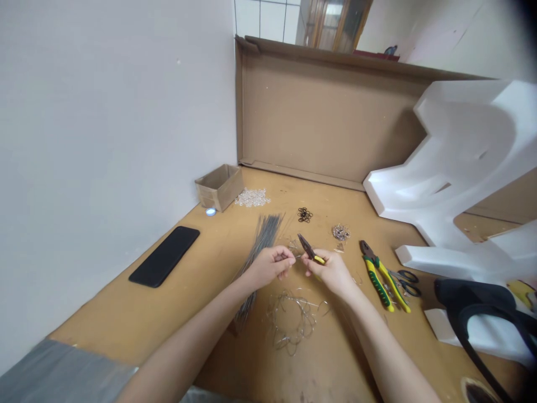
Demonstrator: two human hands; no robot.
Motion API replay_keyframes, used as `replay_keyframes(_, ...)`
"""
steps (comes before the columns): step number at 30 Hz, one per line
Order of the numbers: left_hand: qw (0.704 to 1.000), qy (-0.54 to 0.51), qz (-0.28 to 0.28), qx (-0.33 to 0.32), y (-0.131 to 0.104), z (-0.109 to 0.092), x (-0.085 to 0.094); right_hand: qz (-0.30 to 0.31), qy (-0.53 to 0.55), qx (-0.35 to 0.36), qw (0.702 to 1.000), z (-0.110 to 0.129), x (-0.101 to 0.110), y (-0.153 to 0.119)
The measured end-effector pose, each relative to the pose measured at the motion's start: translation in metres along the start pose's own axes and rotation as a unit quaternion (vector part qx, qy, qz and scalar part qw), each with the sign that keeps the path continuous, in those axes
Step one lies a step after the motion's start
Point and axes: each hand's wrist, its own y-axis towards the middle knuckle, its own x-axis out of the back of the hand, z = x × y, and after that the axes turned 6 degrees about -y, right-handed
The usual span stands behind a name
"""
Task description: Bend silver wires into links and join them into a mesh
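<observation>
My left hand [274, 264] pinches one end of a thin wire [298, 257] above the middle of the table. Close by on the right, my right hand [327, 271] is wrapped round needle-nose pliers [308, 247] with yellow handles, their dark jaws pointing up and left. The wire runs across the small gap between the two hands. Under and beside my left hand lies a bundle of straight grey wires [267, 234]. Nearer the front edge is a loose pile of bent wire loops [293, 322].
Behind stand a small cardboard box [229, 192], clear beads [253, 197], black rings [305, 214] and metal rings [340, 232]. A black phone [165, 256] lies left. Green-yellow pliers [380, 277], scissors [406, 277] and white foam [465, 140] are on the right.
</observation>
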Motion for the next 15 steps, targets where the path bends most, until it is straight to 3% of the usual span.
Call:
replay_keyframes(9, 0.998, -0.008, -0.053, -0.041, 0.0005, 0.0035, -0.0063, -0.002, 0.023, 0.014, 1.000, 0.0018, 0.0021, -0.0007)
replay_keyframes(15, 0.998, 0.008, -0.049, -0.032, 0.0008, 0.0028, -0.0052, -0.009, -0.013, 0.021, 1.000, 0.0010, 0.0007, -0.0018)
